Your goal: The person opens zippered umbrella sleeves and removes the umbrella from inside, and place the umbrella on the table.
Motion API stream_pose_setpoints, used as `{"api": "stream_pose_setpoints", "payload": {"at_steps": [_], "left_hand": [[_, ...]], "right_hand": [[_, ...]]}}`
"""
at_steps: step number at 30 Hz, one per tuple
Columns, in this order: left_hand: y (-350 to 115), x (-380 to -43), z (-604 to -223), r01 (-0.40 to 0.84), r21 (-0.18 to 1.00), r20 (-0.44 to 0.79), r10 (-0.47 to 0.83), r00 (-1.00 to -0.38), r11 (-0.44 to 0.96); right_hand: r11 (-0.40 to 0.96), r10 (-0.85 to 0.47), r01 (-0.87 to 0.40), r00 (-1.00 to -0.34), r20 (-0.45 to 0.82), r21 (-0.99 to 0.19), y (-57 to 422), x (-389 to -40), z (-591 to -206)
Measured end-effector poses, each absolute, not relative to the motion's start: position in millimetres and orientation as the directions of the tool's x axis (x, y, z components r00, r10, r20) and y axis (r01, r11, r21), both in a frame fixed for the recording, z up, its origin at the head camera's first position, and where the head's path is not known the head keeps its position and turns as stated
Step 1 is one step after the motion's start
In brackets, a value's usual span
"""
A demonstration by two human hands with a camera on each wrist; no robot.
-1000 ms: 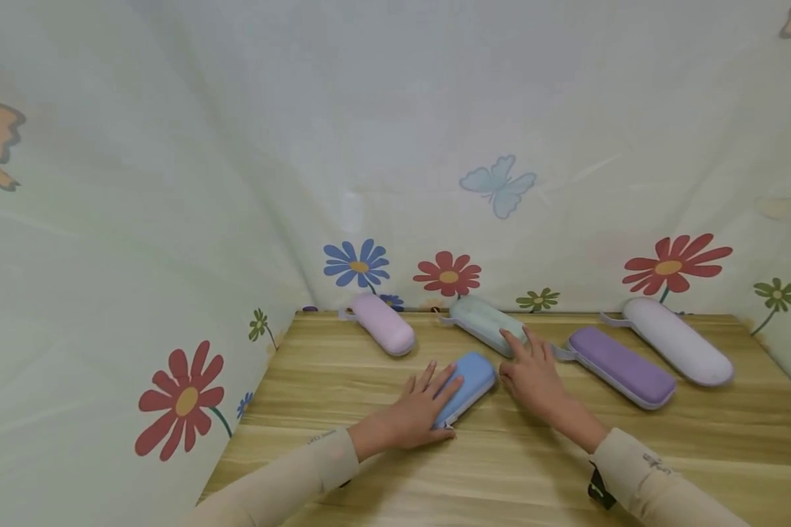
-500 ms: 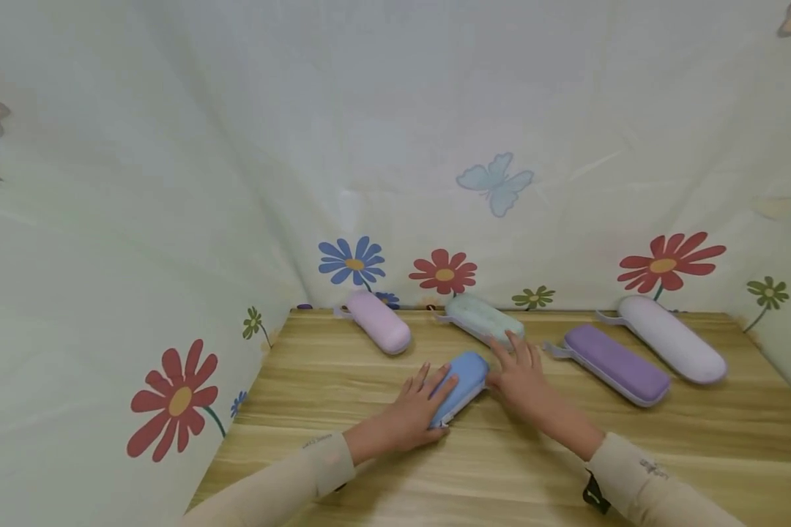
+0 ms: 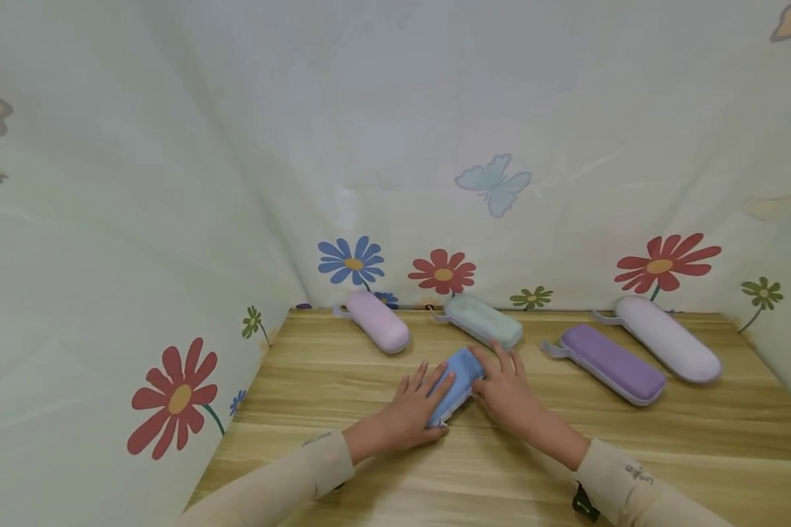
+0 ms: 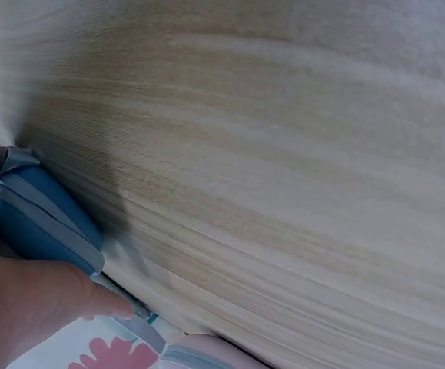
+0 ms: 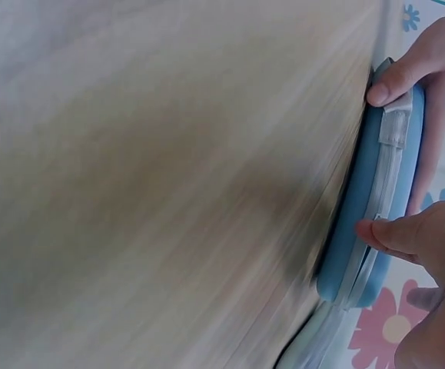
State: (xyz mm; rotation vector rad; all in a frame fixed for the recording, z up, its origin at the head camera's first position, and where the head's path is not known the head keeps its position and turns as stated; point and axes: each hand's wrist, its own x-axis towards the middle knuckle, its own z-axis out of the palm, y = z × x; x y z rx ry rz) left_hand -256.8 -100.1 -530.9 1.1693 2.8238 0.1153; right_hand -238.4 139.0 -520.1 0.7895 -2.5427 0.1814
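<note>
The blue case (image 3: 459, 369) is gripped by the left hand (image 3: 409, 417), fingers spread across its top, thumb at the near end; the right hand (image 3: 509, 395) pinches its zip (image 5: 386, 173). It lies on the table (image 3: 343, 377), 4 others around: pink case (image 3: 378, 322) left, green case (image 3: 483, 322) beyond, purple case (image 3: 613, 364) and white case (image 3: 667, 339) right.
</note>
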Motion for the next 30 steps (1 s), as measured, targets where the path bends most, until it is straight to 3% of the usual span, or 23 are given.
{"api": "stream_pose_setpoints", "payload": {"at_steps": [10,21,30], "left_hand": [[-102.0,-258.6,-528.6,0.706,0.1,-0.042,0.712,-0.701,0.701],[-100.3,-257.8,-526.9,0.675,0.096,-0.075,0.682,-0.728,0.731],[-99.6,-255.3,-523.8,0.659,0.096,-0.068,0.665,-0.743,0.746]], "right_hand": [[0.828,-0.495,-0.559,-0.77,0.402,-0.052,116.7,-225.2,-521.3],[0.833,-0.481,-0.551,-0.768,0.422,-0.054,107.0,-215.3,-523.7],[0.832,-0.451,-0.54,-0.792,0.411,-0.127,108.5,-214.8,-525.2]]}}
